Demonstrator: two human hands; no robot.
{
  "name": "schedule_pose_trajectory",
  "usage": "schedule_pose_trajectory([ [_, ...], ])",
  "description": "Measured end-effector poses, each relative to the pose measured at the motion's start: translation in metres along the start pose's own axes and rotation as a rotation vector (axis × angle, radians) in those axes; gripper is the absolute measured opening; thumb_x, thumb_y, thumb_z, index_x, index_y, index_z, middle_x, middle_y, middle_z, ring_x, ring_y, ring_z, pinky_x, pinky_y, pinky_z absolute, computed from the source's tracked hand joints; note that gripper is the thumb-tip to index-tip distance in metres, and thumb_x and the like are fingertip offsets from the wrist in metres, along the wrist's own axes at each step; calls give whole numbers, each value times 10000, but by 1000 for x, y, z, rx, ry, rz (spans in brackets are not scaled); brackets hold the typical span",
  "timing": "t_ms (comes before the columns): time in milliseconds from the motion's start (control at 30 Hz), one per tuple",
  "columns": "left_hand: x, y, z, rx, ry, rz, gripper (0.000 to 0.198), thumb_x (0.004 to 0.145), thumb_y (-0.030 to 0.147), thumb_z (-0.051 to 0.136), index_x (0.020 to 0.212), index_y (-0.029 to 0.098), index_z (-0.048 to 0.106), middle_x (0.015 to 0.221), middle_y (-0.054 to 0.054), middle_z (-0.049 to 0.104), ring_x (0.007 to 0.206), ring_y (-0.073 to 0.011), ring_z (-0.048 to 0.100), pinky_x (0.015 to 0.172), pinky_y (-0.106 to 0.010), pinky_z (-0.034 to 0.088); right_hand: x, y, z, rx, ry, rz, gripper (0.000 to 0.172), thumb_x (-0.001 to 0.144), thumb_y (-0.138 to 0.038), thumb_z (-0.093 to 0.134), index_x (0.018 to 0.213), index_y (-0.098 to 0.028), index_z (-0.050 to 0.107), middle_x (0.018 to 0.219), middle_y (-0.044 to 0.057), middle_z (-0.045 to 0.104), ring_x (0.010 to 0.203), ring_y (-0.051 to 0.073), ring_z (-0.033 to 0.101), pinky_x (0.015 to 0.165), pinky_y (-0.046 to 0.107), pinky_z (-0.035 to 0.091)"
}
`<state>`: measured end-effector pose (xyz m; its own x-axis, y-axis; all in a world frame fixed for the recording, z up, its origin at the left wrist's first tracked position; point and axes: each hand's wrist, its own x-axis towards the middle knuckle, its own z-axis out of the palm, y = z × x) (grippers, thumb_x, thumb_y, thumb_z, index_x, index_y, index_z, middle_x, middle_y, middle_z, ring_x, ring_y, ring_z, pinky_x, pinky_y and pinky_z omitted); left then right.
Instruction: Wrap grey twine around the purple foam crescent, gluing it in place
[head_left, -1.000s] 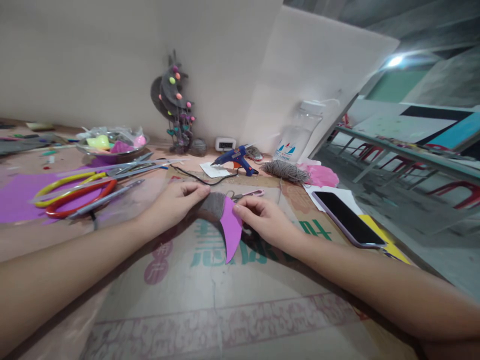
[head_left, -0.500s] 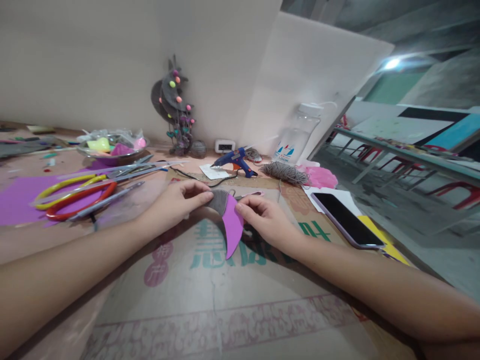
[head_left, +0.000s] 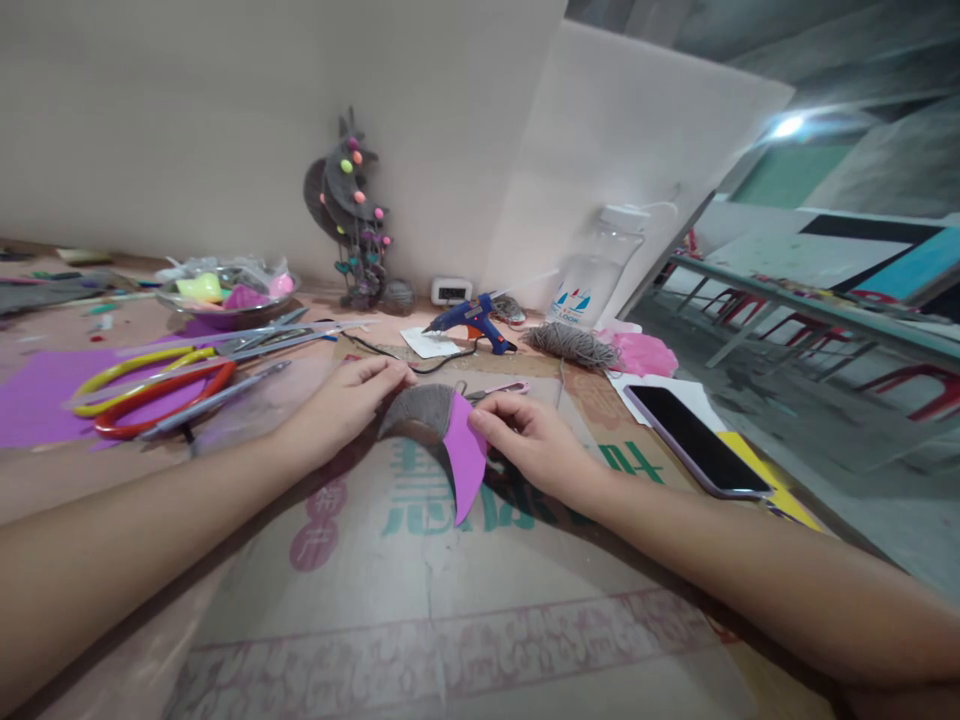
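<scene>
A crescent-shaped piece (head_left: 450,440) lies on the cardboard sheet (head_left: 420,580), its left half wrapped in grey yarn and its right tip bare purple foam. My left hand (head_left: 337,405) has its fingers curled and pinched at the crescent's upper grey edge, seemingly on the thin yarn strand. My right hand (head_left: 525,440) pinches the purple part between thumb and fingers and holds it down.
Red and yellow scissors (head_left: 150,385) lie on purple foam at the left, near a bowl (head_left: 225,295) of coloured bits. A blue glue gun (head_left: 472,320), a grey yarn bundle (head_left: 570,345), a phone (head_left: 694,440) and a plastic bottle (head_left: 600,270) stand behind and right. A decorated sample (head_left: 349,210) leans on the wall.
My left hand has slid up and left off the grey part, so more of the yarn-wrapped half shows. The right hand has barely moved.
</scene>
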<state>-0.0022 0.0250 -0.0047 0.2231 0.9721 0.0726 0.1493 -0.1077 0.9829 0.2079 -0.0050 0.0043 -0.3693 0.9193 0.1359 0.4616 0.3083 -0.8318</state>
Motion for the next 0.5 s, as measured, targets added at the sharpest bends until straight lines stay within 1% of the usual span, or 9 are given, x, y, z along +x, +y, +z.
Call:
schedule_pose_trajectory([
  [67,0,1,0,25,-27,10,324,819,473,494,754,177,607,637,13,551,547,-118,486,489,-216,355,0,0,-1,9,20,1,281,860,-386,496,683,-170,533,645,-15,501,591,100,439,573,236,369],
  [133,0,0,-1,102,-78,22,331,800,495,532,754,176,607,622,19,538,524,-108,462,472,-212,334,1,1,-1,15,34,-5,283,862,-390,489,685,-173,528,649,-15,495,592,102,437,573,238,370],
  [233,0,-3,-1,139,-107,35,312,780,480,581,716,175,587,603,27,521,524,-99,463,476,-203,330,1,1,-3,-30,-6,-15,277,867,-378,479,691,-173,540,653,-11,504,604,106,446,585,240,371],
  [367,-1,-3,0,56,-126,19,319,796,446,571,643,169,538,535,39,466,470,-80,421,443,-192,294,2,0,-5,-102,-91,-50,262,867,-365,481,696,-179,551,648,-13,501,607,105,444,581,231,365],
  [433,0,-2,-1,-14,-117,-23,308,791,445,578,660,167,550,526,41,463,451,-76,407,434,-192,301,4,0,-5,-89,-117,-66,269,867,-363,481,684,-178,547,641,-16,498,601,100,440,570,225,362],
  [500,1,-1,-2,-93,-77,-59,311,769,467,601,695,166,577,547,35,493,453,-74,423,432,-193,320,5,0,-5,-68,-113,-50,283,867,-360,481,662,-175,543,618,-19,503,581,95,436,550,221,355],
])
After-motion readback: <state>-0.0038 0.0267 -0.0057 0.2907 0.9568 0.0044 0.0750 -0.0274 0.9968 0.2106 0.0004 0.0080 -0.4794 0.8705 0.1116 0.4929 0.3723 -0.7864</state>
